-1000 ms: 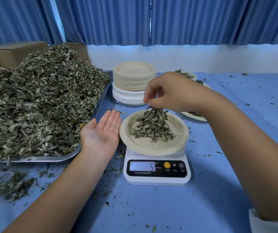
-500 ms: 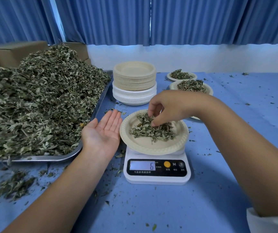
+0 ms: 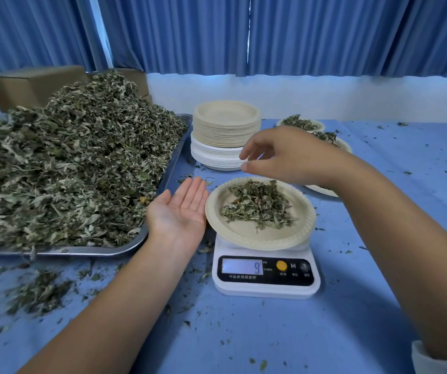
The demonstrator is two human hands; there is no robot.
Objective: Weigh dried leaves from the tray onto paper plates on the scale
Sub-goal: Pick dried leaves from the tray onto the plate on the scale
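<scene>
Boxes: I saw two brown boxes at the far left, behind the tray and partly hidden by the heap.
Tray: the metal tray lay on the left of the table, its right rim running back towards the stack.
Heap: the heap of dried leaves filled the tray and rose well above its rim.
Spill: a spill of loose leaves lay on the table in front of the tray.
Left hand: the left hand lay palm up between tray and plate, fingers straight and together, holding nothing. It sat just beside the plate's left rim; I could not tell whether it touched.
Stack: the stack of empty plates stood beside the tray's far right corner, tan ones over white.
Plate: the plate sat on the scale, overhanging it on the left.
Portion: the portion of leaves lay in the plate, towards its far side.
Scale: the white scale stood near the table's middle; I read its blurred display as 9.
Right hand: the right hand hovered over the plate's far rim, clear of the portion, fingers loose and apart, with nothing between them that I could see.
Filled plates: filled plates stood behind the right hand, partly hidden by the arm.
Table: the blue table was flecked with leaf bits.
Curtains: blue curtains hung across the back.
</scene>
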